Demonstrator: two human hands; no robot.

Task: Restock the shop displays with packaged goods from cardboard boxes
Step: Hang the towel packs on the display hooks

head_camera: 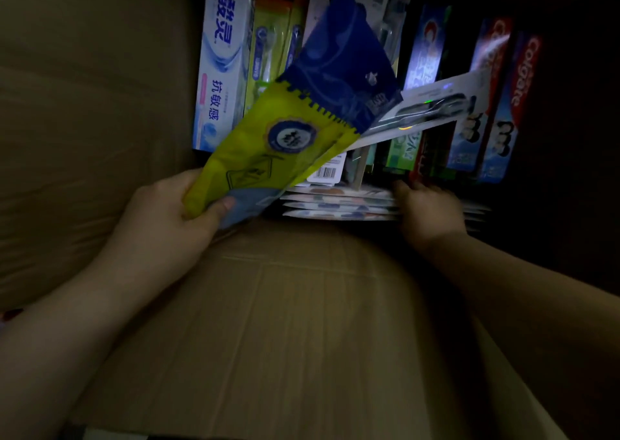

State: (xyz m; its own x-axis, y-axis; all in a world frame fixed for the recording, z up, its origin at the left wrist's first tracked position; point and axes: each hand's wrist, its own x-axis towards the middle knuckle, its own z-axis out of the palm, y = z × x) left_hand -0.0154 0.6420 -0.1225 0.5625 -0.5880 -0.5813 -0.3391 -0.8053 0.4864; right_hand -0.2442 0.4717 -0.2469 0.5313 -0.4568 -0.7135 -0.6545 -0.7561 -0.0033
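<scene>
Over the open cardboard box (100,104), the left hand (164,218) has its grip closed around a yellow-and-blue packet (285,117), while the right hand (426,208) curls its fingers on the flat packs (339,201) stacked beside upright toothpaste cartons (221,60).

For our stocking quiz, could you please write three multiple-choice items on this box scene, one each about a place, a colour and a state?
1. Where is the white toothpaste carton with blue Chinese lettering?
A. far left of the upright row
B. far right
C. flat under the stack

2. Which colours has the flat plastic packet?
A. red and white
B. yellow-green and dark blue
C. black

3. What is the left hand doing?
A. resting open
B. gripping the packet
C. holding a Colgate carton

Answers: 1 A, it stands beside the cardboard box wall; 2 B, yellow-green lower part, blue upper; 3 B, thumb and fingers pinch its lower end.
</scene>
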